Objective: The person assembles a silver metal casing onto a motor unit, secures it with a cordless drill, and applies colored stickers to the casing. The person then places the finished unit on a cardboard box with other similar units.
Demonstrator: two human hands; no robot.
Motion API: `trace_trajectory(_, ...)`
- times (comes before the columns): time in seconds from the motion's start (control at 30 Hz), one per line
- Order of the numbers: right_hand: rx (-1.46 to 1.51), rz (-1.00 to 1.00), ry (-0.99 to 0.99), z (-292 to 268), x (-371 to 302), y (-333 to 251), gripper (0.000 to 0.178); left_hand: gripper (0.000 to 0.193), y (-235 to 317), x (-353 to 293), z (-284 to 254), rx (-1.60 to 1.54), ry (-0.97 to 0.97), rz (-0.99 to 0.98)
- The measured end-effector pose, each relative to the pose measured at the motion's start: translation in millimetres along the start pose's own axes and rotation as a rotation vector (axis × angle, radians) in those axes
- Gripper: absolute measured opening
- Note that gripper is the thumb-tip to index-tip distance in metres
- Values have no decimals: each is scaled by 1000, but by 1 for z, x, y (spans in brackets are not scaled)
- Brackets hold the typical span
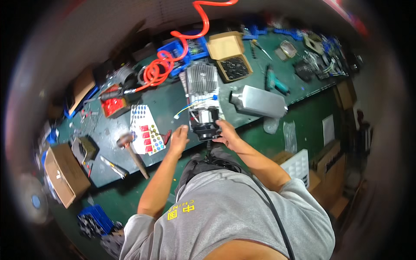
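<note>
A finned metal motor unit (203,80) lies on the green workbench in front of me, with a shiny cylinder and a black round end (205,131) towards me. Thin blue and yellow wires (190,105) stick out from its left side. My right hand (227,133) holds the right edge of the black end between thumb and fingers. Just left of that end is my left hand (179,138), its fingers loosely bent and nothing visible in them. To the right of the unit lies a silver metal housing (262,100).
A coiled orange air hose (158,71) hangs over the bench. Left are a sticker sheet (141,115), a mallet (135,158), a utility knife (114,167) and a cardboard box (65,173). An open box of black parts (235,68) and a teal power tool (277,82) sit farther right.
</note>
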State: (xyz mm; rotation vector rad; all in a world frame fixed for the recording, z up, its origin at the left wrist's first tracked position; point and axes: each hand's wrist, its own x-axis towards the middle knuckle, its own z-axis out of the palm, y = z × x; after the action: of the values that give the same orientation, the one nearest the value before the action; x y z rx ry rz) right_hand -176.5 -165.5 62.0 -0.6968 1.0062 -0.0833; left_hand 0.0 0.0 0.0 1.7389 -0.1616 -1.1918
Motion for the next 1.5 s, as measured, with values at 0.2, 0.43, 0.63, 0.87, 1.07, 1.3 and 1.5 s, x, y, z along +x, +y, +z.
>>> trace_trajectory(0.2, -237, -212, 416, 2, 21, -16, 44, 41, 19, 26, 41, -18, -125, 25)
trace_trajectory(0.43, -223, -279, 496, -45, 7, -1, 64, 45, 6, 44, 58, 89, -239, -141)
trace_trajectory(0.63, 8, -381, 598, -191, -29, 133, 49, 28, 8, 41, 6, 422, -375, -31)
trace_trajectory(0.87, -332, 189, 1297, -438, -164, 391, 20, 20, 0, -37, 74, 882, -603, 499)
trace_trajectory(1.07, 99, 167, 1555, -633, -247, 413, 44, 19, -22, -35, 170, 1012, -522, 246)
trace_trajectory(1.3, 361, 51, 1860, -865, -280, 436, 75, 18, -15, -62, 301, 1333, -367, -69)
trace_trajectory(1.5, 198, -3, 2004, -972, -252, 497, 73, 17, 2, -76, 388, 1472, -333, -160)
